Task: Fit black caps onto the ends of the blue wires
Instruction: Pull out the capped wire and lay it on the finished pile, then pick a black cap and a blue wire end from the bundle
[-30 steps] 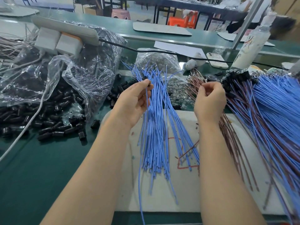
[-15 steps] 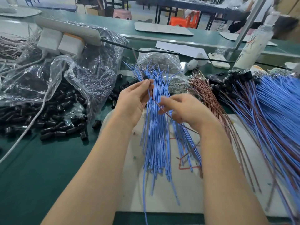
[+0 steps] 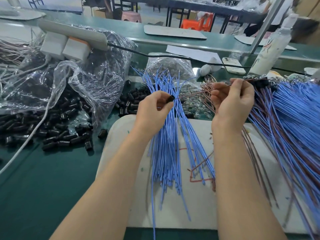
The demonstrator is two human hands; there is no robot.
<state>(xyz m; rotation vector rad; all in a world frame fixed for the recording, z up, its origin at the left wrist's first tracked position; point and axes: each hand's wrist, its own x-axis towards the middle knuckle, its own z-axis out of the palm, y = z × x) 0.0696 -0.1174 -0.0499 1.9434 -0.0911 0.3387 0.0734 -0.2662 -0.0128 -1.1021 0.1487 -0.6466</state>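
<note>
A black cap (image 3: 172,98) sat pinched at the fingertips of the left hand (image 3: 154,111), its open mouth turned right. Into that mouth ran a thin brown wire (image 3: 195,94), its long axis stretched left to right and rising slightly toward the right hand (image 3: 232,101), whose fingers were closed on the wire's far stretch. So the cap lay left of the right hand, in line with the wire, and seating it would likely mean pushing the two hands together along that line. Beneath both hands the loose blue wires (image 3: 166,153) fanned near to far across a pale mat (image 3: 121,135). Spare black caps (image 3: 57,135) lay heaped to the left by a clear plastic bag (image 3: 83,84); a capped bundle (image 3: 290,127) spread at the right.
</note>
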